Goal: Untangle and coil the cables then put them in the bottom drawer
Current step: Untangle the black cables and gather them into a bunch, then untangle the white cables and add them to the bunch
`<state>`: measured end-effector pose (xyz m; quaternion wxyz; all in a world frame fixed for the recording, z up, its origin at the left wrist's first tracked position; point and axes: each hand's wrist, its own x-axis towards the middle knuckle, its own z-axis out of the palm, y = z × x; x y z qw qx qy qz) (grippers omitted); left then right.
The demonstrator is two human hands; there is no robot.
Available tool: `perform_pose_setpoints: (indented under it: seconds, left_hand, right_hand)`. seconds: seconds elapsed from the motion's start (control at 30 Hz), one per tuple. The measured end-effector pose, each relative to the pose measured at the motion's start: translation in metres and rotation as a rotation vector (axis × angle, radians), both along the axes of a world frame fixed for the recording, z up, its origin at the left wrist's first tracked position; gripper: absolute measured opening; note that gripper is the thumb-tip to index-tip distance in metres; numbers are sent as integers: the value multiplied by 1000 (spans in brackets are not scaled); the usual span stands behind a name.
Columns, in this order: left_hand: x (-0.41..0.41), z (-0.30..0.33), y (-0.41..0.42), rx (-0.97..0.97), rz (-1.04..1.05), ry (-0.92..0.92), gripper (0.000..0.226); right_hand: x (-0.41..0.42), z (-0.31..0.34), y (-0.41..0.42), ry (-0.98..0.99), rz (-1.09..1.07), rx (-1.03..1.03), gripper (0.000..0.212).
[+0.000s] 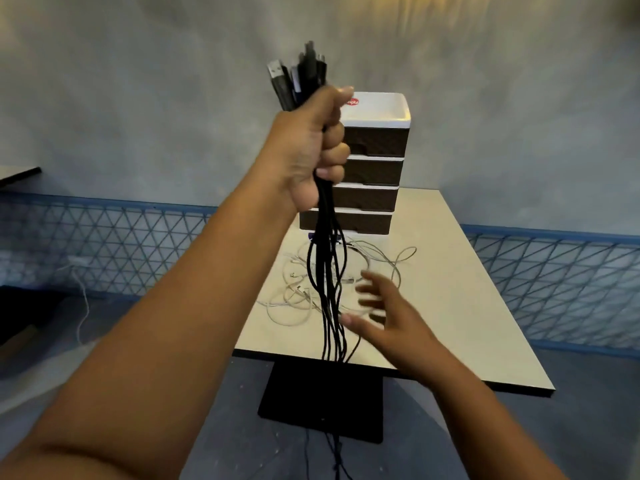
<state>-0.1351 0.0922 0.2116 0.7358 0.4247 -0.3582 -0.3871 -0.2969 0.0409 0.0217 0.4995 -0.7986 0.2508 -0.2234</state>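
Left hand [313, 147] grips the black cables [329, 289] aloft, untangling; blurred right hand [384, 317], seemingly open, should strip them straight.

One head-worn camera looks forward and down at the table [450, 271], standing close before its near edge.

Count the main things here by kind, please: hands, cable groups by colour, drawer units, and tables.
Hands: 2, left hand and right hand
Black cable bundles: 1
White tangled cable piles: 1
Brown-and-white plastic drawer towers: 1
White tables: 1
Total: 6
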Motion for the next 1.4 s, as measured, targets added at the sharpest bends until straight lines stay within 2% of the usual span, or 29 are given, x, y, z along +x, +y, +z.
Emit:
perform_pose_setpoints:
  seconds: [0.03, 0.1, 0.2, 0.23, 0.43, 0.6, 0.77, 0.93, 1.07, 1.13, 1.2, 1.27, 1.37, 1.4]
  left_hand:
    - [-6, -4, -3, 13, -25, -3, 45]
    - [-18, -8, -6, 16, -91, 0, 45]
    - [-26, -9, -7, -41, -148, 17, 45]
    - [-26, -9, -7, -63, -139, 22, 45]
    - [-3, -19, -18, -107, 35, 141, 42]
    - [14, -36, -29, -69, 38, 156, 39]
    - [49, -46, -29, -30, 15, 188, 39]
    - [103, -65, -26, -25, -19, 295, 38]
    - [136, -84, -34, -14, -70, 334, 38]
    - [151, -94, -40, 2, -73, 367, 38]
    - [164, -103, -46, 13, -74, 397, 38]
    - [178, -112, -51, 31, -83, 419, 38]
    - [195, -124, -57, 64, -92, 436, 38]
    - [200, -127, -60, 80, -91, 440, 38]
  right_hand:
    - [6, 19, 4, -91, -5, -26, 83]
    - [22, 42, 15, -224, 32, -53, 64]
    - [43, 40, 32, -328, 36, 87, 22]
    - [46, 34, 36, -341, 19, 141, 19]
    - [51, -7, 24, -138, -60, 224, 27]
    - [54, -32, 10, -130, 52, 299, 33]
    - [62, -52, -7, 100, 178, 203, 32]
    - [66, -54, -36, 213, 224, 163, 56]
    - [74, -55, -60, 243, 121, 152, 43]
    - [80, -54, -71, 289, 145, 152, 41]
    - [87, -49, -79, 271, 199, 241, 41]
    - [99, -50, -88, 206, 135, 297, 31]
    - [120, -59, -99, 239, -124, 139, 5]
    - [126, -62, -101, 305, -170, 52, 6]
